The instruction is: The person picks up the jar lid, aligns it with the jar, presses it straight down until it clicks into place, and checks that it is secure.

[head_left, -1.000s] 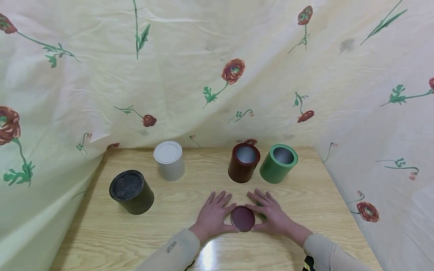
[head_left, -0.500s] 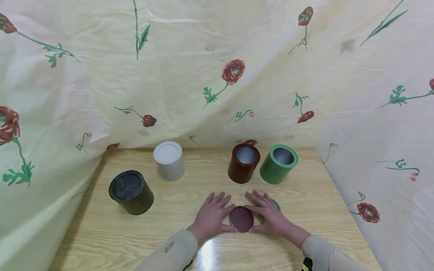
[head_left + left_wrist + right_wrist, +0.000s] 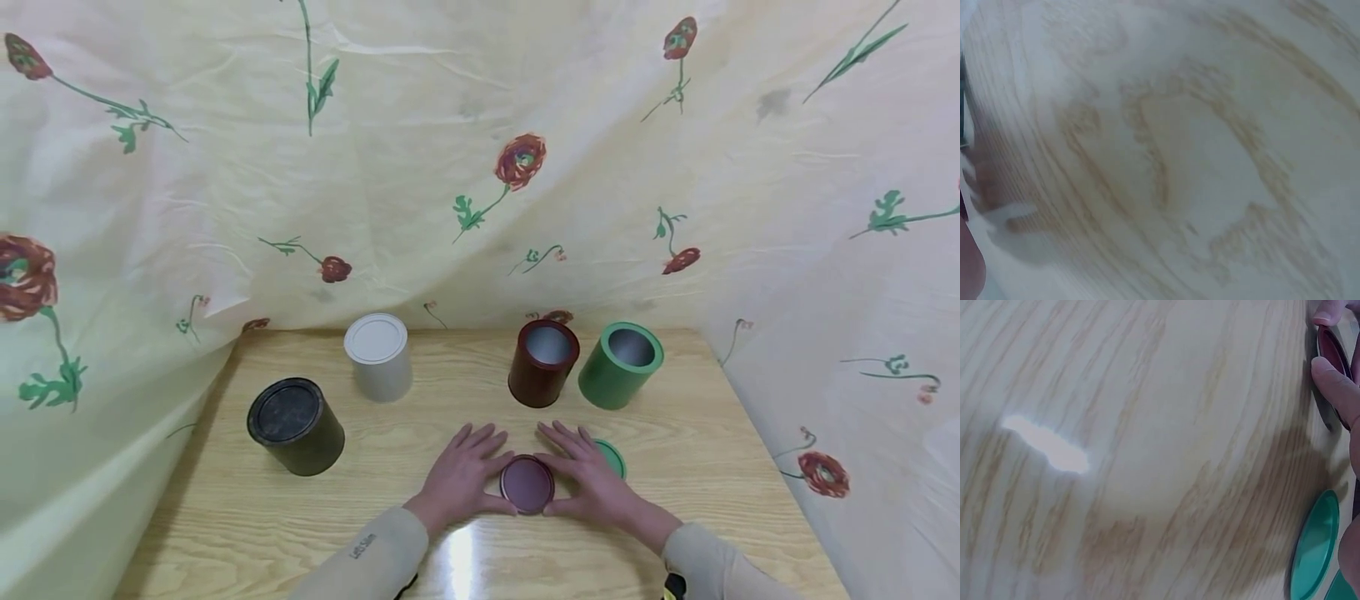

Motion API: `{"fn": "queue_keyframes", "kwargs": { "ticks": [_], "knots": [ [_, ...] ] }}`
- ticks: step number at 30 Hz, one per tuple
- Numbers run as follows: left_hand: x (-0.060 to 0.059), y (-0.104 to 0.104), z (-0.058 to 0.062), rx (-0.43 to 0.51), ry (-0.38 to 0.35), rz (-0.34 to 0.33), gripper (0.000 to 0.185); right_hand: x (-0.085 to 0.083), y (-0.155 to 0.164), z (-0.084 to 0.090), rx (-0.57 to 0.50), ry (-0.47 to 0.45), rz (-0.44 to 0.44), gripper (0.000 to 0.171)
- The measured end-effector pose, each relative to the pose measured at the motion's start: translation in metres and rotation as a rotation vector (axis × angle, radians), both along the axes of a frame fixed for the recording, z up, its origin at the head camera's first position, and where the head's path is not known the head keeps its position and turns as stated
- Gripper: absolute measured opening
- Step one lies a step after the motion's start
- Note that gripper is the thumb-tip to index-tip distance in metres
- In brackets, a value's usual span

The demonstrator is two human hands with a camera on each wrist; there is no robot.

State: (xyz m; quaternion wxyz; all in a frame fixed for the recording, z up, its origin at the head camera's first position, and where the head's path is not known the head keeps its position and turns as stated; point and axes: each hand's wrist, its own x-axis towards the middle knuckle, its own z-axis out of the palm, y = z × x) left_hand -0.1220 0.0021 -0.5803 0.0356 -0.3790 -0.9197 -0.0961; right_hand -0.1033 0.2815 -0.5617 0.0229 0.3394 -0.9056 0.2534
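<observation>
A round maroon lid (image 3: 527, 484) lies flat on the wooden table (image 3: 420, 417) near its front edge. My left hand (image 3: 465, 471) lies flat to the left of it and my right hand (image 3: 585, 475) to the right. Thumbs and forefingers of both touch its rim, and the other fingers are spread straight on the wood. A green lid (image 3: 612, 456) shows from under my right hand's outer fingers. In the right wrist view my thumb (image 3: 1337, 380) rests against the maroon lid (image 3: 1333, 349), with the green lid (image 3: 1315, 545) lower down. The left wrist view is blurred wood grain.
Behind the hands stand an open dark red can (image 3: 543, 374) and an open green can (image 3: 619, 364). A lidded white can (image 3: 378, 357) stands at the back left and a lidded black can (image 3: 295, 425) at the left. Flowered cloth (image 3: 480, 167) walls the table.
Both hands have slid the maroon lid a little to the left. The green lid, hidden under the right hand a second ago, now shows beside it.
</observation>
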Motion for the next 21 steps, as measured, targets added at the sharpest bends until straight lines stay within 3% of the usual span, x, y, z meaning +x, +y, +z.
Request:
{"fn": "queue_keyframes", "kwargs": {
  "ticks": [7,21],
  "knots": [
    [-0.004,-0.006,0.006,0.056,0.039,-0.011,0.088,-0.005,-0.004,0.005,-0.010,0.064,0.015,0.080],
    [-0.018,-0.011,0.042,0.018,0.074,-0.021,0.088,-0.014,-0.010,0.031,-0.042,0.202,0.015,0.083]
  ]
}}
